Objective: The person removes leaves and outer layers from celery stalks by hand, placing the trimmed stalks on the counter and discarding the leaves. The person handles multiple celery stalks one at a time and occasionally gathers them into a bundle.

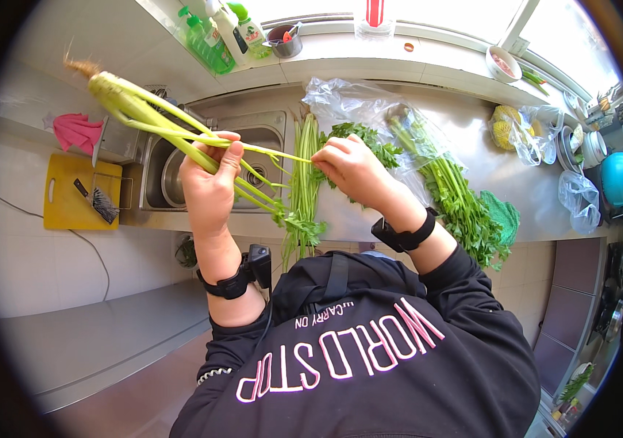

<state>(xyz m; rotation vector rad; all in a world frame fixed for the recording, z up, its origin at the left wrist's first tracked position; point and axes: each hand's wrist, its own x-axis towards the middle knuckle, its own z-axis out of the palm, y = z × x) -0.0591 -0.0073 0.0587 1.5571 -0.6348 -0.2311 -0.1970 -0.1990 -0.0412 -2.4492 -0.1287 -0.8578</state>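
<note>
My left hand (210, 167) grips a celery plant (152, 125) by its stalks, its brown root end pointing up to the left over the sink. One thin stalk stretches across to my right hand (352, 167), whose fingers are closed around its end. Below that hand lies a pile of plucked-looking celery leaves (363, 139) on the steel counter. Between my hands, a row of celery stalks (305, 159) lies along the sink's right edge. Farther right, a leafy bunch of celery (448, 191) sticks out of a clear plastic bag (355, 101).
A steel sink (267, 117) with a metal basin (173, 178) is at left. A green cloth (500, 219) lies by the leafy bunch. Bagged yellow produce (505, 128), bowls (593, 148) and a blue bowl (616, 178) stand right. Bottles (210, 46) and a white bowl (503, 63) line the sill.
</note>
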